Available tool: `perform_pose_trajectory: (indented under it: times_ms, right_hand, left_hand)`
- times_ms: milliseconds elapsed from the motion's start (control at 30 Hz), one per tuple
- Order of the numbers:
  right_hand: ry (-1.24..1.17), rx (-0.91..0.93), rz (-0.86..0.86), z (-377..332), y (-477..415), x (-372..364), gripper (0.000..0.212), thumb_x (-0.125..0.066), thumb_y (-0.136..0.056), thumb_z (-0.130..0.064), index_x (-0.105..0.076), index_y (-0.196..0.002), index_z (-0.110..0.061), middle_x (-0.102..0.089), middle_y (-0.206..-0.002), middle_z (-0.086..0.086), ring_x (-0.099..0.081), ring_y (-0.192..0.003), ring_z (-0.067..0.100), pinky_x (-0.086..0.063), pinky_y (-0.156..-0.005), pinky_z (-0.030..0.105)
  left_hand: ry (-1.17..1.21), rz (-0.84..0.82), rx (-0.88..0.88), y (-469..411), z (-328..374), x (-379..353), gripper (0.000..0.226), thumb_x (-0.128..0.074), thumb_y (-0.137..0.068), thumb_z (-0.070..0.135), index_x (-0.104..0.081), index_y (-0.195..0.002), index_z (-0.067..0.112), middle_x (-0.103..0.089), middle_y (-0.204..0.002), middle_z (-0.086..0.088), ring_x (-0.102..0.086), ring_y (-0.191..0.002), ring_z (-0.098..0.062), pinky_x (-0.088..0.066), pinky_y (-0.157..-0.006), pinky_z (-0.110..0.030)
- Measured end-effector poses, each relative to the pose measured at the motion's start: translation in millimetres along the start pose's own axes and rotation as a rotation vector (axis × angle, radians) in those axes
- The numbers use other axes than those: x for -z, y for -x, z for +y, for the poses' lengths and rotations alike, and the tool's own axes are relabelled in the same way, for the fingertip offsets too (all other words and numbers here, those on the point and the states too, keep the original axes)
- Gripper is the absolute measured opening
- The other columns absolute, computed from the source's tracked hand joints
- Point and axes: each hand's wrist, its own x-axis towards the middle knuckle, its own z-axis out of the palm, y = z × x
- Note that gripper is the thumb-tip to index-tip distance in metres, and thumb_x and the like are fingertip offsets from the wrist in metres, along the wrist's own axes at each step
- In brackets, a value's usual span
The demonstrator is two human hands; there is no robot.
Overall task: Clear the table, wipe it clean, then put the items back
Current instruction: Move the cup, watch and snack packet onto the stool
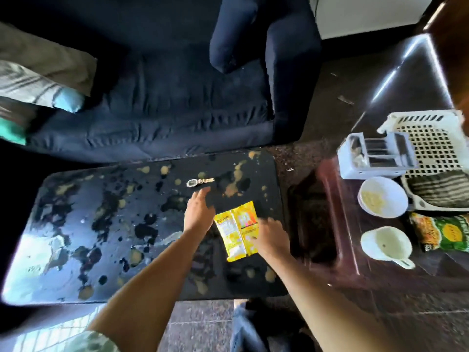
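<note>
My left hand [199, 212] is stretched forward over the middle of the frame, fingers straight and spread, holding nothing. Its fingertips are just short of the wristwatch [200, 182], which lies flat on the desk [76, 224] a little above them. My right hand [270, 236] is lower and to the right, resting on the right edge of the yellow snack packet [233, 232]. That hand is smeared with motion, so I cannot tell whether my fingers have pinched the packet or only lie on it. The packet lies flat on the desk between my two hands, and it and the watch are the only loose things I can see on the black top. The top itself is blotched all over with pale, dried-looking spills. At the right of the frame, off the desk, stand a white bowl [383, 196], a white cup [384, 246], a green packet [446, 232], a white basket [431, 146] and a grey rack [375, 156] leaning against the basket. A dark blue sofa [165, 110] fills the upper half of the frame. I judge this to be the tail of the clearing step, with wiping not yet begun. Next I need to close my left fingers round the watch, which is thin, so I should take it by the case or strap. I also need a firm pinch on the light, crinkly packet, and then both go over to the things at the right.
</note>
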Motion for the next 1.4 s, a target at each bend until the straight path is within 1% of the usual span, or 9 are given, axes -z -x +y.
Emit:
perform_pose_trajectory:
  times_ms: [167, 333, 500, 600, 700, 900, 1033, 1233, 1400]
  right_hand:
    - [-0.032, -0.246, 0.027, -32, -25, -35, 0.08, -0.073, -0.072, -0.054, -0.037, -0.133, -0.017, -0.047, -0.13, 0.003, -0.044, -0.123, 0.023, -0.042, -0.092, 0.038]
    - [0.053, -0.313, 0.117, -44, -41, -49, 0.063, -0.072, -0.076, -0.044, -0.042, -0.123, -0.018, -0.051, -0.124, 0.003, -0.047, -0.117, 0.023, -0.04, -0.088, 0.038]
    - [0.042, -0.378, 0.06, -49, -53, -45, 0.057, -0.075, -0.074, -0.044, -0.048, -0.117, -0.018, -0.06, -0.121, 0.001, -0.051, -0.115, 0.022, -0.035, -0.089, 0.039]
    - [-0.038, -0.395, -0.018, -50, -56, -38, 0.046, -0.073, -0.076, -0.041, -0.052, -0.11, -0.019, -0.064, -0.115, 0.0, -0.055, -0.113, 0.022, -0.034, -0.09, 0.039]
    - [-0.265, -0.355, -0.063, -48, -56, -33, 0.035, -0.071, -0.077, -0.03, -0.053, -0.101, -0.013, -0.065, -0.108, 0.005, -0.06, -0.102, 0.025, -0.046, -0.085, 0.036]
    - [-0.46, -0.254, -0.101, -42, -32, 2, 0.035, -0.065, -0.079, -0.023, -0.053, -0.11, -0.01, -0.062, -0.108, 0.006, -0.061, -0.097, 0.026, -0.046, -0.075, 0.03]
    - [-0.468, -0.206, -0.052, -18, -9, 37, 0.033, -0.063, -0.082, -0.022, -0.05, -0.11, -0.011, -0.063, -0.105, 0.006, -0.062, -0.095, 0.026, -0.048, -0.075, 0.033]
    - [-0.42, -0.109, 0.084, 46, 37, 107, 0.047, -0.068, -0.078, -0.02, -0.042, -0.115, -0.009, -0.062, -0.109, 0.01, -0.06, -0.099, 0.033, -0.043, -0.07, 0.033]
    - [-0.44, -0.023, 0.234, 127, 92, 176, 0.045, -0.07, -0.077, -0.023, -0.049, -0.117, -0.019, -0.063, -0.103, 0.003, -0.06, -0.095, 0.025, -0.045, -0.072, 0.031]
  left_hand:
    - [-0.203, -0.115, 0.02, -60, -44, 8, 0.063, -0.048, -0.085, 0.003, -0.034, -0.145, 0.02, -0.037, -0.147, -0.003, -0.042, -0.125, -0.03, -0.042, -0.097, -0.04]
    - [-0.377, -0.153, -0.002, -99, -63, 4, 0.065, -0.048, -0.088, 0.003, -0.03, -0.146, 0.025, -0.038, -0.144, 0.0, -0.037, -0.128, -0.026, -0.045, -0.091, -0.041]
    - [-0.451, -0.124, -0.071, -118, -73, 4, 0.041, -0.057, -0.09, 0.015, -0.047, -0.13, 0.015, -0.048, -0.122, -0.01, -0.045, -0.115, -0.031, -0.046, -0.084, -0.043]
    - [-0.383, -0.111, -0.078, -120, -73, 4, 0.034, -0.061, -0.088, 0.016, -0.054, -0.121, 0.011, -0.05, -0.116, -0.011, -0.046, -0.112, -0.032, -0.047, -0.083, -0.045]
    - [-0.301, -0.095, -0.056, -116, -72, 8, 0.032, -0.064, -0.084, 0.016, -0.057, -0.115, 0.009, -0.052, -0.112, -0.011, -0.048, -0.111, -0.031, -0.046, -0.083, -0.042]
    - [-0.081, -0.002, -0.019, -81, -51, 19, 0.031, -0.072, -0.073, 0.015, -0.064, -0.102, 0.011, -0.057, -0.098, -0.007, -0.053, -0.085, -0.022, -0.037, -0.069, -0.028]
    - [0.027, 0.034, -0.066, -36, -15, 21, 0.025, -0.074, -0.071, 0.014, -0.068, -0.095, 0.012, -0.061, -0.092, -0.005, -0.053, -0.081, -0.018, -0.038, -0.072, -0.026]
    - [0.187, 0.056, -0.042, 44, 72, 11, 0.018, -0.072, -0.077, 0.012, -0.068, -0.095, 0.011, -0.062, -0.087, -0.003, -0.057, -0.08, -0.021, -0.038, -0.069, -0.026]
    - [0.388, 0.005, -0.112, 100, 153, -7, 0.013, -0.07, -0.083, 0.018, -0.067, -0.087, 0.029, -0.067, -0.073, -0.002, -0.056, -0.049, -0.006, -0.044, -0.047, -0.015]
